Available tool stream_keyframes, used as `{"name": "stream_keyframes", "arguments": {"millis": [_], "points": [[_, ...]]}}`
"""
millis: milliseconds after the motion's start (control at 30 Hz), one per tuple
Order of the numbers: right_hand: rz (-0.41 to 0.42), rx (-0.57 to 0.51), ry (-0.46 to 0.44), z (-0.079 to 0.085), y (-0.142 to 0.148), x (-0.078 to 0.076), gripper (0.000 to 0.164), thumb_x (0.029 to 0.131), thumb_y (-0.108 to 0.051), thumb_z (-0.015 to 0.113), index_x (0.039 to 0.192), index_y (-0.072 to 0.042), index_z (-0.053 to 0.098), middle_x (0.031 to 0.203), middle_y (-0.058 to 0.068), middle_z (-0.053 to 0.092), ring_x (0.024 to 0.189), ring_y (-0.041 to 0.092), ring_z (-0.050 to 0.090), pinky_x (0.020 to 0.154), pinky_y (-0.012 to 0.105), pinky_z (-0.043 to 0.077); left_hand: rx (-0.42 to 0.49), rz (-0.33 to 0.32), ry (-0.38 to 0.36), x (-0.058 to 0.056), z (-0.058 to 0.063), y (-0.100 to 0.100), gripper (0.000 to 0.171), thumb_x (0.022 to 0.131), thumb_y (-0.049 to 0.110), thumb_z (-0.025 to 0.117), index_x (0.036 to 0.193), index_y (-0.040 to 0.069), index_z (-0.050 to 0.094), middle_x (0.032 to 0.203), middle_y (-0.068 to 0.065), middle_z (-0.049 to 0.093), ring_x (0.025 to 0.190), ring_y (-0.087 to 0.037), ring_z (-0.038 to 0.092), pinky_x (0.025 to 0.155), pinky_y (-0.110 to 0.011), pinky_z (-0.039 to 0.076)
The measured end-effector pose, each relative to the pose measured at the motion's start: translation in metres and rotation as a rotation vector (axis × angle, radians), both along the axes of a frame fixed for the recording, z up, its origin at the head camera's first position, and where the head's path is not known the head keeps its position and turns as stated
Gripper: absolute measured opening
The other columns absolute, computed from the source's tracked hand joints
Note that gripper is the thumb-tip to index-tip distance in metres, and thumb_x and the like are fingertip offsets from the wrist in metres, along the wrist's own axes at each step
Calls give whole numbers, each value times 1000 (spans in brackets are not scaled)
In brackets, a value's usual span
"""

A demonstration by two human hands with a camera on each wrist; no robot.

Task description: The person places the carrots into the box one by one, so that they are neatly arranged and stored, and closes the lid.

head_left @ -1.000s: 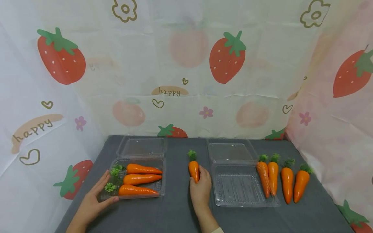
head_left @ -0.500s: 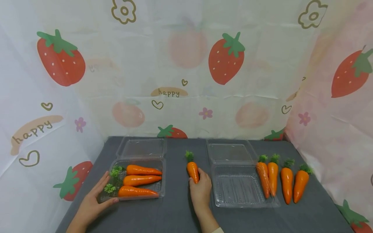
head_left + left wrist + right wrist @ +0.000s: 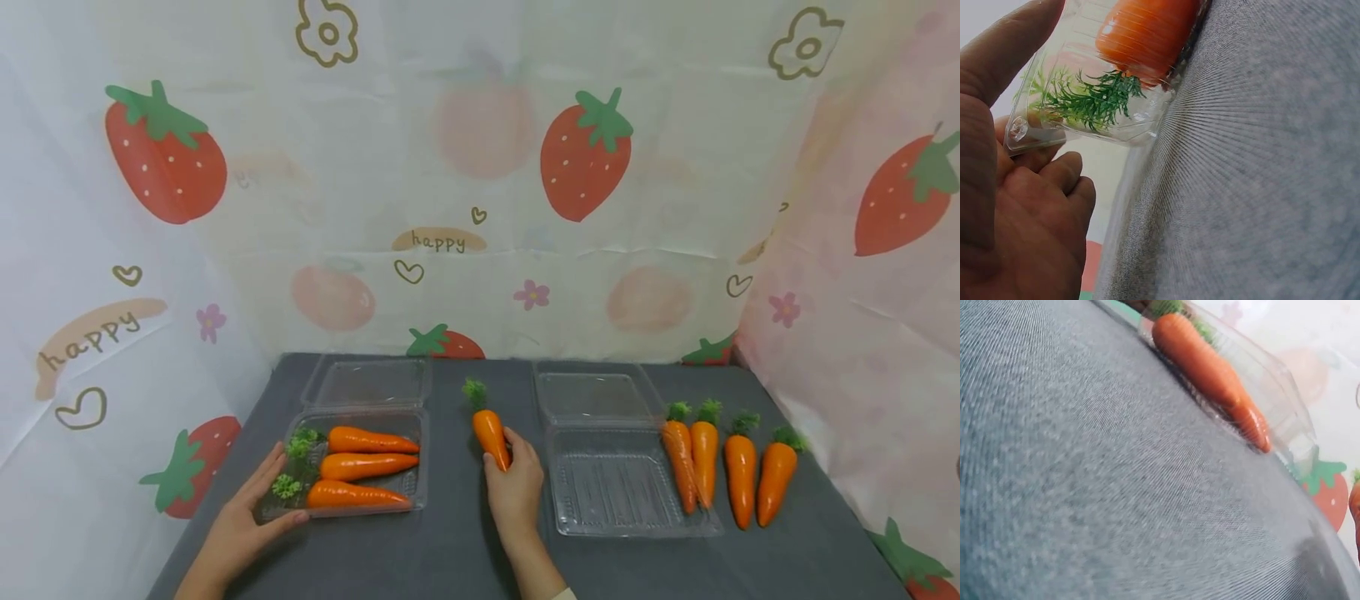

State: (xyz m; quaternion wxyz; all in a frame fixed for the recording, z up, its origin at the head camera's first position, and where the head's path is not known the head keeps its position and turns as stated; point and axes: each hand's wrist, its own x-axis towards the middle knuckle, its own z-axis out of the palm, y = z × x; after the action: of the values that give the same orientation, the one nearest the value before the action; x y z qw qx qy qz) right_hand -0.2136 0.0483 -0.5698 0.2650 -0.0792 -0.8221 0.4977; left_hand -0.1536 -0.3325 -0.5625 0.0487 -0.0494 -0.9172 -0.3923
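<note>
Orange in the grip of the right hand (image 3: 516, 493): holds a carrot (image 3: 489, 432) low down, near its pointed end, thumb to the left and fingers curled round the right side, parted only by its thickness. Tilts the leafy top (image 3: 474, 393) toward the back and a little to the left. Cannot tell, touching the cloth or just above it. Places that carrot in the gap between two clear plastic boxes. Spreads the left hand (image 3: 238, 523) wide, fingers fairly straight along the far-left side of the left box (image 3: 405, 479), thumb at the near edge, touching around the corner. Inside that box, three more carrots (image 3: 367, 465), side by side, tips to the right, leaves (image 3: 288, 486) bunched beside the left hand. Behind them, folded back, a clear lid (image 3: 371, 383). Just beside the right hand, the right box (image 3: 615, 483), ridged floor showing, with another lid (image 3: 592, 396) laid back likewise. At and past its right edge, four carrots (image 3: 741, 479), tips toward the front; cannot tell, for the leftmost two, inside or against the rim. Underneath, grey cloth (image 3: 427, 558); behind, a pale curtain (image 3: 675, 229) printed with strawberries (image 3: 585, 162).
</note>
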Motion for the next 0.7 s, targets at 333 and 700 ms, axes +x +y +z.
{"name": "stream_keyframes", "arguments": {"millis": [333, 700], "points": [[104, -3, 59, 16, -3, -1, 44, 79, -2, 85, 122, -3, 72, 104, 10, 72, 91, 25, 69, 81, 43, 58, 9, -23, 51, 0, -4, -1, 97, 85, 40, 84, 163, 14, 30, 172, -3, 18, 150, 2, 12, 105, -75, 31], [207, -8, 93, 42, -6, -6, 44, 84, -8, 85, 125, -10, 72, 108, 4, 72, 93, 20, 68, 78, 37, 60, 8, -6, 32, 0, -5, -3, 99, 84, 44, 84, 163, 15, 31, 172, -1, 18, 146, 11, 10, 108, -75, 30]]}}
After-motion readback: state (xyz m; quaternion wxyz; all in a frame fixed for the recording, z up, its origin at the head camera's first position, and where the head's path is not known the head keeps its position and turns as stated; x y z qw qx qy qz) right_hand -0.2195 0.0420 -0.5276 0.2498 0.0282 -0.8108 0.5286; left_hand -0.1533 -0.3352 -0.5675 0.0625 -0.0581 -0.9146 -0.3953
